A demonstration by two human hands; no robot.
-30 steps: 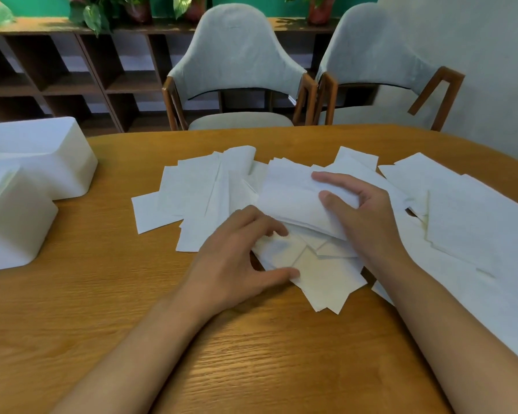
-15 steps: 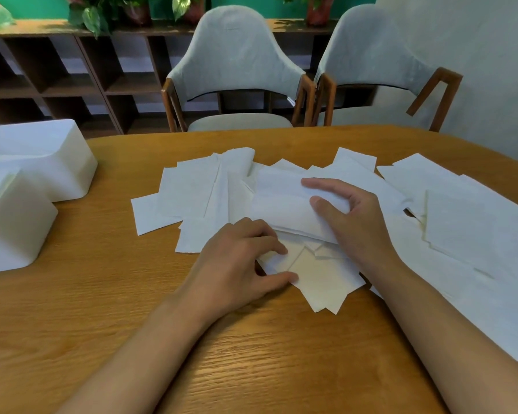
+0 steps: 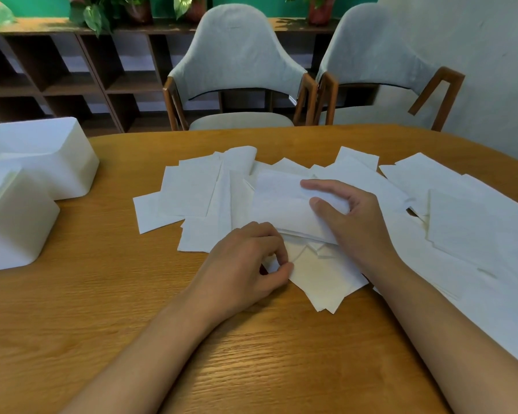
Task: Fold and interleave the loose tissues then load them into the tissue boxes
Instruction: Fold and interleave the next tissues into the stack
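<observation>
Several loose white tissues (image 3: 198, 192) lie spread over the middle of the wooden table (image 3: 102, 309). More tissues (image 3: 473, 231) cover the right side. My right hand (image 3: 350, 216) grips a folded tissue (image 3: 281, 201), thumb beneath and fingers over its right end. My left hand (image 3: 245, 264) pinches the corner of a cream-tinted tissue (image 3: 320, 276) below that fold, between thumb and forefinger. Two white tissue boxes stand at the left: a near one (image 3: 15, 228) and a far one (image 3: 48, 156).
Two grey upholstered chairs (image 3: 237, 64) (image 3: 371, 64) with wooden arms stand behind the table's far edge. A dark wooden shelf unit (image 3: 72, 76) with potted plants on top runs along the back wall. Bare tabletop lies in front of my forearms.
My right hand has drawn the folded tissue slightly left and curled its fingers further over it. My left hand's fingers have closed into a pinch on the tissue corner.
</observation>
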